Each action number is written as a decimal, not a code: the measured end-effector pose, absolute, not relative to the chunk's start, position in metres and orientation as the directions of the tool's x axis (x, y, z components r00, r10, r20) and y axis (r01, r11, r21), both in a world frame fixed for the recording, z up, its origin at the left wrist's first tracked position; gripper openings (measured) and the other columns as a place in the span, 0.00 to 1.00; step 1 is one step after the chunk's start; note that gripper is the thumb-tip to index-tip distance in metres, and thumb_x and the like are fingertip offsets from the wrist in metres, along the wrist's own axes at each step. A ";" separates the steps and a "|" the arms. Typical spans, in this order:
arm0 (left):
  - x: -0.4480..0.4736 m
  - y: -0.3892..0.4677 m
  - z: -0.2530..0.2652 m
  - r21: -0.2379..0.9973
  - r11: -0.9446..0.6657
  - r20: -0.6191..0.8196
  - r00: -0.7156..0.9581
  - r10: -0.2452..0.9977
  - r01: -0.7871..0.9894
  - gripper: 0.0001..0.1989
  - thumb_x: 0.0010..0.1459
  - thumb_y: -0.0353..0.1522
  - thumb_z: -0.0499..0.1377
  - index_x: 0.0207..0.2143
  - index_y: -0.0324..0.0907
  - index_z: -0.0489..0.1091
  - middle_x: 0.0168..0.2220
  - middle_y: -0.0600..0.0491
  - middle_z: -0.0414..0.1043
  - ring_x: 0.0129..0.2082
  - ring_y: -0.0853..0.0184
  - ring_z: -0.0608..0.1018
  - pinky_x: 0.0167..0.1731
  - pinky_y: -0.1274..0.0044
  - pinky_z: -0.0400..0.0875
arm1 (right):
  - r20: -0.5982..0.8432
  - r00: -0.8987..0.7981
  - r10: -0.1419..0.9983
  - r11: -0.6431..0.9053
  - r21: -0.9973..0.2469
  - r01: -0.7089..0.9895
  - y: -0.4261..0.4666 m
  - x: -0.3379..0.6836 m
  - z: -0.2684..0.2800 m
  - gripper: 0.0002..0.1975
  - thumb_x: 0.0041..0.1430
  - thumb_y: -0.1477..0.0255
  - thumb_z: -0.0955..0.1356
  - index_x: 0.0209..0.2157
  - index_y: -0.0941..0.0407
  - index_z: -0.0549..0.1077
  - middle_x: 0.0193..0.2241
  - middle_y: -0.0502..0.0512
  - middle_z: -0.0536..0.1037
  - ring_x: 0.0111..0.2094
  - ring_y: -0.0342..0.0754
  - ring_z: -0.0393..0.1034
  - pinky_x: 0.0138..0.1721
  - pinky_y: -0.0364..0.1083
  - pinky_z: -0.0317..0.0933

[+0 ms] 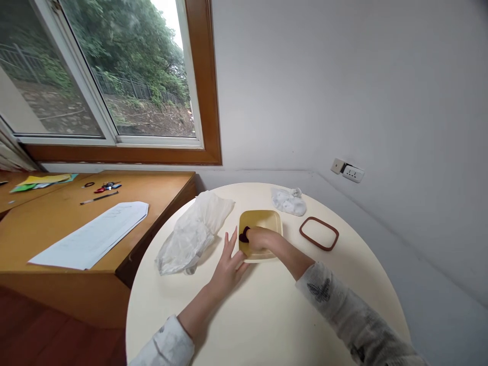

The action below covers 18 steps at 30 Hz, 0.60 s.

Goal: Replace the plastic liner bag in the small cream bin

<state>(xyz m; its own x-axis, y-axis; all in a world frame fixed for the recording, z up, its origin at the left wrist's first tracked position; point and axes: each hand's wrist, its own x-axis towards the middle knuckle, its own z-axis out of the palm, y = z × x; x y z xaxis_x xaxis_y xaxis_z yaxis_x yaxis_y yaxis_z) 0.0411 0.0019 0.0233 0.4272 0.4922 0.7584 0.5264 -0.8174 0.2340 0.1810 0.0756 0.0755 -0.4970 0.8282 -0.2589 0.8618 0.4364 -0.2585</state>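
A yellowish, square plastic container (270,216) stands on the round cream table. Reaching in from the right, my right hand (262,239) has its fingers curled down inside it. A small, very dark reddish piece (243,236) shows at those fingertips, against the container's left side; its kind is not clear. My left hand (226,267) rests at the near left corner of the container, fingers spread along the outer wall and thumb along the near side. My right hand covers part of the container's inside.
A crumpled white plastic bag (196,231) lies left of the container. Behind it on the right is a smaller clear bag (288,201), near a brown rounded frame (319,234). A wooden desk (163,190) with papers (95,234) stands left, below the window.
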 end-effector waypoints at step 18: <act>0.046 0.001 0.024 0.242 -0.793 0.751 0.409 0.518 0.560 0.05 0.54 0.22 0.55 0.32 0.39 0.61 0.64 0.42 0.36 0.62 0.53 0.48 0.57 0.51 0.46 | -0.183 -0.234 0.955 0.259 0.124 0.958 0.078 0.169 0.074 0.31 0.50 0.76 0.64 0.56 0.72 0.57 0.56 0.79 0.55 0.58 0.66 0.47 0.56 0.60 0.33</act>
<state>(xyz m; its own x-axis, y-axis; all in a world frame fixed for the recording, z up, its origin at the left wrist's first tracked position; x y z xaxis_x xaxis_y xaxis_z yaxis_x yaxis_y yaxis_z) 0.0462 0.0011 0.0237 0.4087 0.5180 0.7514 0.5597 -0.7926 0.2420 0.1689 0.0784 0.0744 -0.2345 0.9547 -0.1830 0.9580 0.2589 0.1235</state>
